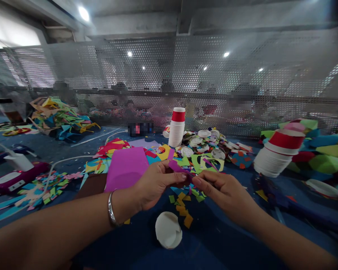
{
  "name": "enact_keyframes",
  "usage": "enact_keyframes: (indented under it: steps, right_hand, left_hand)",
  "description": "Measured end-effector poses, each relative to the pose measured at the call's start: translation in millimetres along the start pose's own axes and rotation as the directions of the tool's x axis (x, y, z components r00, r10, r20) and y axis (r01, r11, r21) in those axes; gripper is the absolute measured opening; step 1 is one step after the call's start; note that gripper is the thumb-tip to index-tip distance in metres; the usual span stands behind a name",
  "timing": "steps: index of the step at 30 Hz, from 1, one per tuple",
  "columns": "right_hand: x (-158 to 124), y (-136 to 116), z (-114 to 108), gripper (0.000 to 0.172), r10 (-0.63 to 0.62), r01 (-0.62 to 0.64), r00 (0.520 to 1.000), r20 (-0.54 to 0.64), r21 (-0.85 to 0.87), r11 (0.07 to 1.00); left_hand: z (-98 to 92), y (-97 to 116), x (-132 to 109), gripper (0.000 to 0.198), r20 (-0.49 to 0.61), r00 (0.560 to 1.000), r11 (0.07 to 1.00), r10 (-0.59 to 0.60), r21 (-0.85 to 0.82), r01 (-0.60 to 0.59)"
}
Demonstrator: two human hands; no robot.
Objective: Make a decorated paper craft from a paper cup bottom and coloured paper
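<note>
Fingers of the left hand (156, 184) and right hand (225, 190) were found pinching a purple strip (175, 167) between them, seemingly from both sides for steady control. A white paper piece (168, 229) lay near six o'clock, a purple sheet (127, 166) near ten, both apparently kept within reach.

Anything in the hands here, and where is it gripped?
Yes, a purple paper piece: the left hand pinches it between thumb and fingers; the right hand pinches near its right end. Fingers partly hide it.
</note>
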State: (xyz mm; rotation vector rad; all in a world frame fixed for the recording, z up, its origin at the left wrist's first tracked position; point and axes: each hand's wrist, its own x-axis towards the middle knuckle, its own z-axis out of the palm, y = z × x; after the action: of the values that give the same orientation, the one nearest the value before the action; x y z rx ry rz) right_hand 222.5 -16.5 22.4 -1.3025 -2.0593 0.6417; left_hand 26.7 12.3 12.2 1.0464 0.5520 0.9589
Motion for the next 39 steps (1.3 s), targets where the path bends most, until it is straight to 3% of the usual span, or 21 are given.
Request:
enact_keyframes:
  steps: [13, 18, 23, 27, 30, 34, 39]
  right_hand:
    - [0.3, 5.9, 1.2, 0.052, 0.014, -0.016, 0.998, -0.053, -0.03, 0.999]
    - [3.0, 15.3, -10.6, 0.051, 0.062, -0.078, 0.993, -0.1, -0.164, 0.983]
    - [3.2, 32.0, -22.7, 0.05, 0.105, -0.088, 0.994, 0.025, -0.375, 0.923]
    - [-0.8, 41.6, -26.4, 0.047, 0.144, -0.061, 0.98, 0.133, -0.492, 0.868]
    - [-3.4, 40.6, -29.9, 0.046, 0.165, -0.056, 0.974, 0.153, -0.545, 0.836]
    - [-6.3, 34.9, -35.8, 0.05, 0.191, -0.068, 0.97, 0.152, -0.585, 0.808]
    - [-16.8, 36.3, -38.8, 0.05, 0.249, -0.123, 0.961, 0.121, -0.621, 0.774]
  left_hand:
    - [-4.5, 0.5, 1.6, 0.024, 0.006, 0.999, 0.99, -0.045, 0.135, 0.044]
    - [-11.5, 5.6, 4.1, 0.027, -0.005, 1.0, 0.971, -0.02, 0.238, 0.021]
    - [-0.8, 9.5, -14.1, 0.03, 0.119, 0.991, 0.933, -0.053, 0.361, 0.006]
    - [21.8, 1.2, -39.1, 0.025, 0.213, 0.971, 0.768, -0.106, 0.639, -0.056]
    - [30.4, -6.3, -46.5, 0.029, 0.257, 0.953, 0.661, -0.161, 0.745, -0.089]
    - [24.5, -7.4, -40.6, 0.034, 0.295, 0.94, 0.543, -0.17, 0.824, -0.161]
    - [11.8, 5.2, -32.4, 0.035, 0.375, 0.927, 0.232, 0.001, 0.902, -0.365]
